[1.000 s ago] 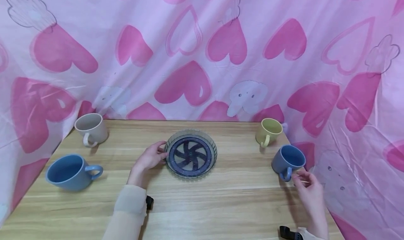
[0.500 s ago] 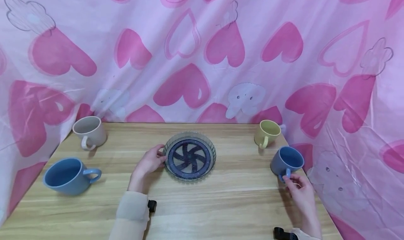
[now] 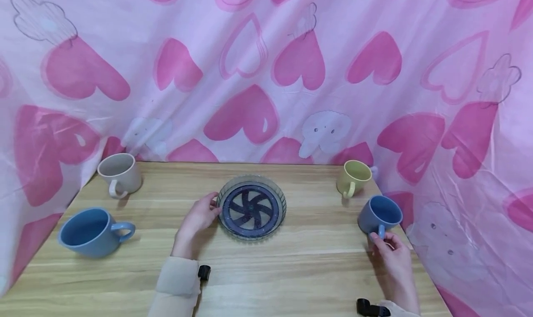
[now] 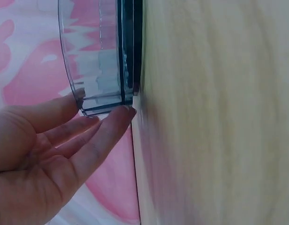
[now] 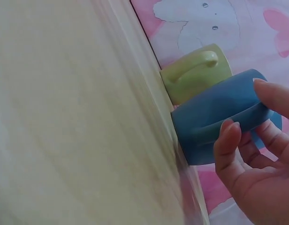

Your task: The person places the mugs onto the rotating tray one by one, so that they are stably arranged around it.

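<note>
At the table's middle lies a round clear tray [image 3: 251, 235] with a ridged rim and a dark blue pinwheel base. My left hand [image 3: 199, 215] grips its left edge; in the left wrist view the thumb lies at the rim and a fingertip reaches low on the side wall [image 4: 100, 61]. On the right stands a smaller blue mug [image 3: 372, 215], upright. My right hand [image 3: 394, 257] holds its handle [image 5: 233, 123], thumb at the top and fingers curled round it. A yellow-green mug [image 3: 354, 176] stands just behind that blue mug.
A wide blue mug [image 3: 93, 240] stands at the left, handle pointing right. Behind it is a greyish-white mug [image 3: 127, 176]. A pink heart-patterned cloth [image 3: 291, 99] hangs along the back and sides of the wooden table [image 3: 266, 275].
My right hand has moved left onto the blue mug's handle and taken hold of it. My left hand has stayed at the tray's edge, and the tray stands where it was.
</note>
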`<state>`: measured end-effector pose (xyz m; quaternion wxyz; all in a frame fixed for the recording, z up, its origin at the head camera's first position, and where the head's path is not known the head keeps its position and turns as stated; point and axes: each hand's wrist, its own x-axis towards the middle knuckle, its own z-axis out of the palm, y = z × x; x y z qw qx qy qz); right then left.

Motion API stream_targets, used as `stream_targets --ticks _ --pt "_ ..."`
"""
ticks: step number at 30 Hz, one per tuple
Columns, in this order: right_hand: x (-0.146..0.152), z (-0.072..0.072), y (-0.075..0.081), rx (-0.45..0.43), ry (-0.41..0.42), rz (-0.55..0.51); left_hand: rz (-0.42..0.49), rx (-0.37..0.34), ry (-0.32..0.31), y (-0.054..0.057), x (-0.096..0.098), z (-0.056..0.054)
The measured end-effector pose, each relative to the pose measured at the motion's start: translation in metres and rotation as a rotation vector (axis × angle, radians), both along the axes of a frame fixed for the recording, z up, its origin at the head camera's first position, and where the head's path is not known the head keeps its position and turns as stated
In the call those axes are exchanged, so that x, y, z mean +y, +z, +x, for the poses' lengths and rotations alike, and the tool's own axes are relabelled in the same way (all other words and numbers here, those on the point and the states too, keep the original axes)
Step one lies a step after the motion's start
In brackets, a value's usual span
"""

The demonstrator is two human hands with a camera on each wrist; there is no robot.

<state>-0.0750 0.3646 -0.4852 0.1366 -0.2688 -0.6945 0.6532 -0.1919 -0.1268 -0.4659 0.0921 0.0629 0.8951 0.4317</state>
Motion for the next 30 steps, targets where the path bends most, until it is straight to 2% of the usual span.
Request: stream_targets --ticks 8,11,18,26,30 --pt "-0.001 0.002 -0.004 0.060 0.021 -0.095 0.012 0.017 -0.009 -0.004 -0.002 0.003" --pt "-0.003 0.002 -0.003 0.055 0.013 -0.071 0.021 0.014 -0.003 -0.005 -0.004 0.003" --pt "-0.005 -0.001 0.002 0.028 -0.003 0.011 0.122 -0.054 0.002 -0.005 -0.003 0.005" --pt "-0.005 0.000 0.005 -0.012 -0.002 0.102 0.082 -0.041 0.000 -0.004 -0.002 0.006" --pt "-0.005 0.000 0.008 0.008 -0.003 0.063 0.068 -0.023 -0.013 -0.002 0.000 0.006"
